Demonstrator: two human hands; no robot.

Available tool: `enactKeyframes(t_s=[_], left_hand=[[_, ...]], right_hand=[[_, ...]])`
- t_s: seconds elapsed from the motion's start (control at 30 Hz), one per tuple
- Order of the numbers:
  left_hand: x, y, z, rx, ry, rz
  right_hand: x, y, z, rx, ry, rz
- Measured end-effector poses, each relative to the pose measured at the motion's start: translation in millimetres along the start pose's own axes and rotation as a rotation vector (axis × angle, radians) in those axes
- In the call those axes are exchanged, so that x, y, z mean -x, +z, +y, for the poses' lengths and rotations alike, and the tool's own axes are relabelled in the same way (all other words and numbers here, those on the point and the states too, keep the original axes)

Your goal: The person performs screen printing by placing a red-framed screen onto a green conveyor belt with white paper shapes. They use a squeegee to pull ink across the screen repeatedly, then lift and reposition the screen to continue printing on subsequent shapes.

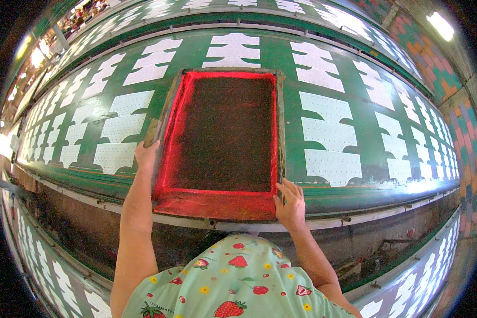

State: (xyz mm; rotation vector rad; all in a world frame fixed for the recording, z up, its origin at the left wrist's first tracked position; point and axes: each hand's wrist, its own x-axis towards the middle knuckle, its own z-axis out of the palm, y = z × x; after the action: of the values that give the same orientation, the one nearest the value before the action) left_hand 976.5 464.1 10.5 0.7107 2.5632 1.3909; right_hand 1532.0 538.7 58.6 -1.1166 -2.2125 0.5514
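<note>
A screen printing frame (pixel 222 132) lies before me on the green table, over the spot between white cut fabric pieces. Its mesh is dark, with bright red ink-stained borders inside a worn rim. My left hand (pixel 146 155) is closed on the frame's left side, next to a short brownish block (pixel 152 131) at that edge; some of its fingers are hidden. At the lower right corner, my right hand (pixel 291 204) grips the frame's right rim, thumb on the near side and fingers bent around it.
Rows of dotted white fabric pieces (pixel 331 132) lie flat along the long green table (pixel 191 47), left and right of the frame. A pale rail (pixel 355 214) runs along its near edge. Similar tables stand beyond and behind me. A patterned wall (pixel 464 153) rises at right.
</note>
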Motion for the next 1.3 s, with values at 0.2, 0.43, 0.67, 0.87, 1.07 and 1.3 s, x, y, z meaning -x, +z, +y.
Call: enactKeyframes(t_s=[0.2, 0.43, 0.67, 0.87, 1.07, 1.3], left_hand=[[-0.6, -1.1, 6.3, 0.042, -0.058, -0.009], [3.3, -4.8, 12.2, 0.277, -0.127, -0.108], [-1.4, -5.6, 5.0, 0.317, -0.201, -0.094], [-8.0, -10.0, 6.6, 0.493, -0.351, -0.127], [11.3, 7.4, 48.3, 0.576, -0.287, -0.225], [84.1, 92.6, 124.2, 0.484, -0.206, -0.117]], right_hand=[[-20.6, 16.4, 26.8, -0.028, 0.295, -0.035], [-38.2, 30.3, 12.1, -0.002, 0.415, -0.025], [-48.3, 22.3, -5.2, -0.036, 0.507, 0.005], [-51.2, -2.0, -15.6, -0.066, 0.317, 0.104], [-62.5, -37.8, 18.5, -0.045, 0.343, 0.123], [-53.8, -105.0, 118.7, -0.048, 0.511, 0.128]])
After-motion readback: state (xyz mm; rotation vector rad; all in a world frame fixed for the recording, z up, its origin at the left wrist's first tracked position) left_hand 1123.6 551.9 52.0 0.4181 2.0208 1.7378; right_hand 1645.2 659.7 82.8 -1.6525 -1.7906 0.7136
